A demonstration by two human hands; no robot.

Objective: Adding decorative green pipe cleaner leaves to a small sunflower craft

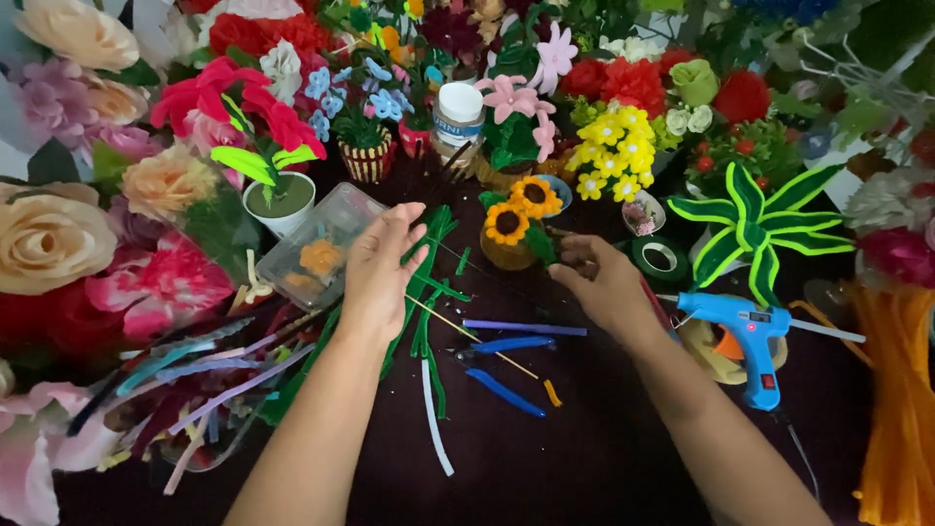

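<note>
1. From my seat I see a dark surface (pixel 584 458) crowded on three sides with artificial flowers: big fabric roses (pixel 49 239) on the left, red and pink blooms across the back.
2. At the right edge stands a bundle of orange pipe cleaners (pixel 901 390), and beside it a green striped leaf shape (pixel 750 229).
3. One blue glue gun (pixel 745 336) lies near my right forearm, well apart from the hands.
4. A clear plastic box (pixel 317 248) sits just left of my left hand, with a white pot (pixel 282 200) behind it.
5. A loose heap of green pipe cleaners (pixel 429 292) lies under and beside the left hand.
6. My left hand (pixel 380 268) is open, fingers spread, resting over those green stems and gripping nothing I can see.
7. My right hand (pixel 604 282) is loosely curled, fingertips reaching toward the sunflower pot (pixel 511 229); I cannot tell whether it touches or pinches anything.
8. That pot carries two sunflowers and stands between both hands, slightly behind them.
9. One pair of blue-handled pliers (pixel 502 365) lies in front, between my forearms.
10. One roll of green tape (pixel 662 258) lies right of the right hand.
</note>
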